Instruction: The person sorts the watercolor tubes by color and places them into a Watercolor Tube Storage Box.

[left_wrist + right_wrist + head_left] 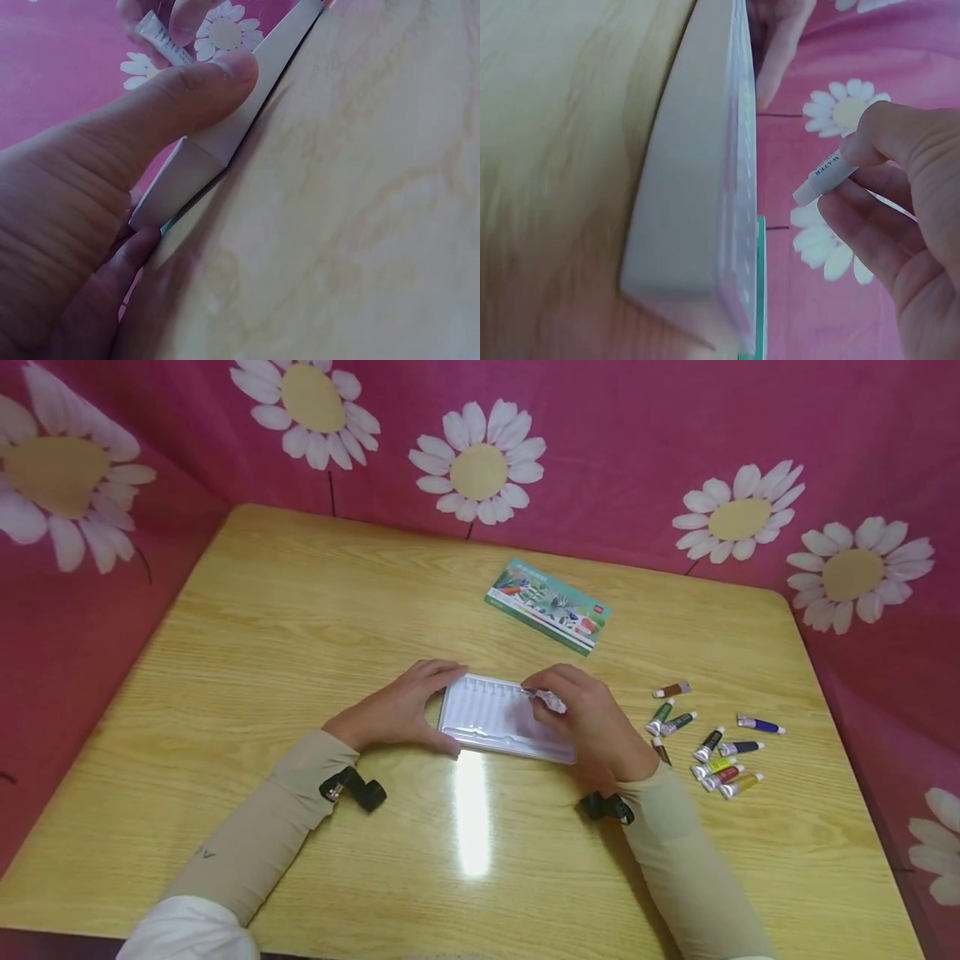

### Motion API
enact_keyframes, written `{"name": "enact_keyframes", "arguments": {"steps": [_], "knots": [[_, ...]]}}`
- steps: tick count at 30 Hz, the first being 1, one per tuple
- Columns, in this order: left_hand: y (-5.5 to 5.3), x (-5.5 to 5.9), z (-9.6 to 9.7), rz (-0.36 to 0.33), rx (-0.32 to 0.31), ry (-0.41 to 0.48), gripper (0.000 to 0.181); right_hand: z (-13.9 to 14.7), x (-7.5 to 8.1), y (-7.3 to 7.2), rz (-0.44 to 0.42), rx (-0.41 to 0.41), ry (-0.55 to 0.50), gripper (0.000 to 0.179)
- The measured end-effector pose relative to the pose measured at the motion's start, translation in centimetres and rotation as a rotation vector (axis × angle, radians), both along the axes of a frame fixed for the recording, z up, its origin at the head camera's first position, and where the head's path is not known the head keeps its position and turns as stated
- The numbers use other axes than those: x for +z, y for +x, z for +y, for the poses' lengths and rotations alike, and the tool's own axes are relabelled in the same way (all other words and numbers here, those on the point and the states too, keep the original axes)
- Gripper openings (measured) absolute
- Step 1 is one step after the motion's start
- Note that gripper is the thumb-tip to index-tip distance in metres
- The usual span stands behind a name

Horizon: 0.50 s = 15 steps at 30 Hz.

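Centrally, white slotted tray (472, 714); left hand (405, 706) grips nine-o'clock end, right hand (588, 714) pinches white tube (831, 176) above; illustrated box (551, 606) at one o'clock, paint tubes (714, 767) at three.

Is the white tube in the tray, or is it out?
Out: the right hand pinches the white tube, and the right wrist view shows a gap between it and the tray.

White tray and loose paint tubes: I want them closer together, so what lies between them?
The head view shows the right hand, holding a white tube, between the white tray and the loose paint tubes.
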<state>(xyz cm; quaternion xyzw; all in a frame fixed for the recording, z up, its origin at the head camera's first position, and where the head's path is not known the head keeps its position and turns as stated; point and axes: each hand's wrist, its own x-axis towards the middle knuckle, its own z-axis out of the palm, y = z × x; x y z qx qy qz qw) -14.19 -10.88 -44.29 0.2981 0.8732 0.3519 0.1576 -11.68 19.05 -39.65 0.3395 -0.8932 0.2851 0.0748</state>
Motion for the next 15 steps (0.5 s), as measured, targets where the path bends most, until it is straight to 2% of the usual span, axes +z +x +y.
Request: {"name": "enact_keyframes", "arguments": {"steps": [4,15], "knots": [[0.0,0.0,0.1,0.002,-0.009,0.009,0.121,-0.9,-0.4,-0.1,0.009,0.033,0.004,0.022],[0.1,0.2,-0.1,-0.004,-0.01,0.02,0.118,-3.0,-1.1,-0.7,0.102,0.122,-0.011,0.021]]}}
